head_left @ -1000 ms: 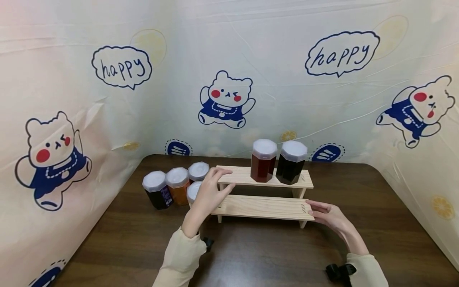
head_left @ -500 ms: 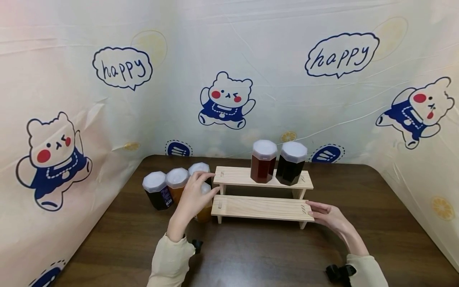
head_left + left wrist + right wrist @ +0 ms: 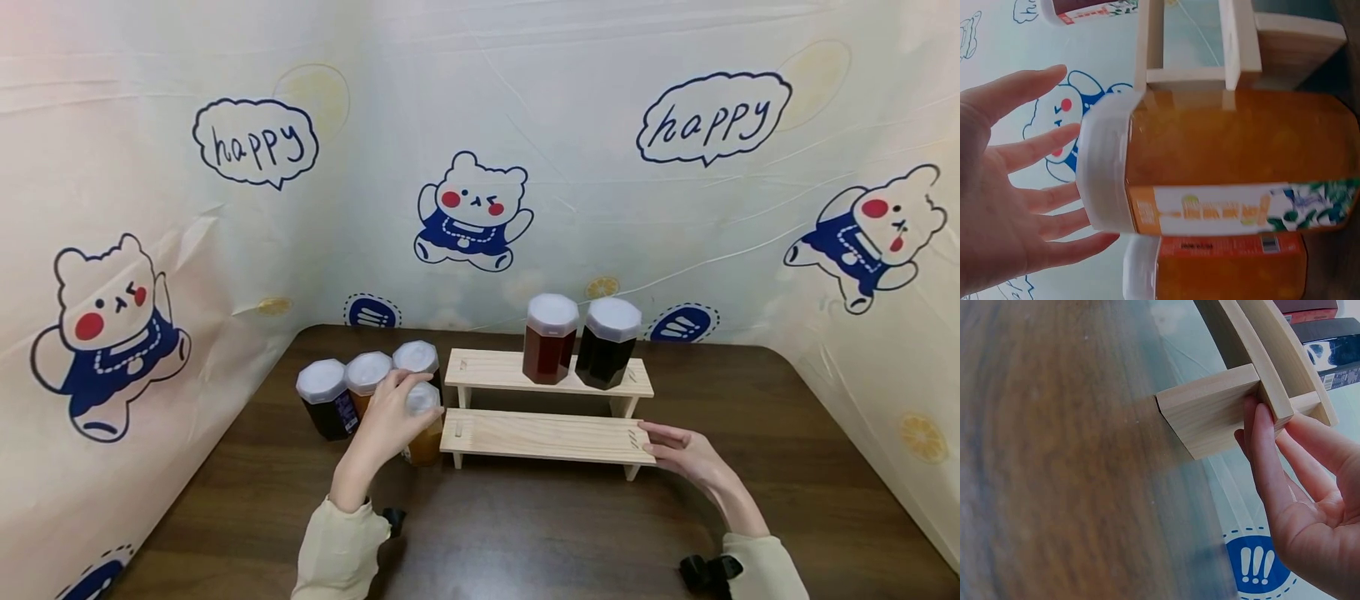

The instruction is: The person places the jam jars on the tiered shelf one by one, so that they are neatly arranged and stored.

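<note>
My left hand hovers by a jar of orange jam with a white octagonal lid. In the left wrist view its spread fingers reach toward that lid, the thumb held apart. The jar stands upright beside the left end of a two-tier wooden rack. My right hand pinches the right end of the rack's lower board, with fingers above and below the edge in the right wrist view. A dark red jar and a black jar stand on the upper tier.
Left of the rack are more lidded jars: a dark one, an orange one partly behind my left hand, and one at the back. A printed cloth encloses the brown table.
My left hand has moved left and down, away from the rack's left end to the front orange jar. The right hand stays on the rack, and the jars keep their places.
</note>
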The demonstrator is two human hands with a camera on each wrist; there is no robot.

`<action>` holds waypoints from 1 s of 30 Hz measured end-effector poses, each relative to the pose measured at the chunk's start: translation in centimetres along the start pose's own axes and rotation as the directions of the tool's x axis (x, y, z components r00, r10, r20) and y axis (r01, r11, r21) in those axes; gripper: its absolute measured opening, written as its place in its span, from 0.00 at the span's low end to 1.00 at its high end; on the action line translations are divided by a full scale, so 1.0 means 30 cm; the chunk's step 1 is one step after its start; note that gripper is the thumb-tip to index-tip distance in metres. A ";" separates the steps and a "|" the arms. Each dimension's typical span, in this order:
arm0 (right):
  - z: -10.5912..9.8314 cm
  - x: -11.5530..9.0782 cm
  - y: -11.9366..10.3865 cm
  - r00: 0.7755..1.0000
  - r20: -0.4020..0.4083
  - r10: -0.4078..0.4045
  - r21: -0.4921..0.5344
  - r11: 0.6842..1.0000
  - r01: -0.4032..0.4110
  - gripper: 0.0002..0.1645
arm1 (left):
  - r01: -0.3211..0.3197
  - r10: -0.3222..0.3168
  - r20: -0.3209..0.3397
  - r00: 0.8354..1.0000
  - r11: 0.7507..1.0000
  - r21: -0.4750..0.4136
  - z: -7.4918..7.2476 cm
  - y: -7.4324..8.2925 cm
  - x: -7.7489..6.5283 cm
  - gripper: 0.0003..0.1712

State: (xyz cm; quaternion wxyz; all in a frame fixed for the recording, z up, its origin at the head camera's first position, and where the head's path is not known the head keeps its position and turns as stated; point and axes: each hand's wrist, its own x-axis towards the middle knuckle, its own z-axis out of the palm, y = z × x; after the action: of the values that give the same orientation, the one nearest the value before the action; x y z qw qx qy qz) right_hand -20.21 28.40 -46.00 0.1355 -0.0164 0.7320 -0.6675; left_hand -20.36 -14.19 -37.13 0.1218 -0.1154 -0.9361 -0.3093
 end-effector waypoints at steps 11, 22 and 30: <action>0.003 -0.001 0.001 1.000 0.007 0.003 0.013 1.000 -0.003 0.35 | 0.003 -0.003 0.017 1.000 1.000 -0.002 0.013 -0.056 -0.022 0.28; 0.001 -0.002 0.002 1.000 0.023 -0.013 0.017 1.000 0.013 0.34 | 0.026 -0.024 0.055 0.998 0.999 -0.039 0.045 -0.099 -0.038 0.34; -0.001 0.002 0.001 1.000 0.000 -0.001 0.006 1.000 0.001 0.35 | -0.037 0.037 -0.002 0.999 0.999 -0.035 0.070 -0.123 -0.038 0.34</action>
State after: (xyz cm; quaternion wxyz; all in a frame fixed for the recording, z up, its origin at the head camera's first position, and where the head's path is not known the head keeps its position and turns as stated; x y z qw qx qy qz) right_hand -20.26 28.43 -46.02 0.1353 -0.0162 0.7301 -0.6697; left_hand -20.68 -15.97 -41.15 0.1260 -0.1347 -0.9282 -0.3232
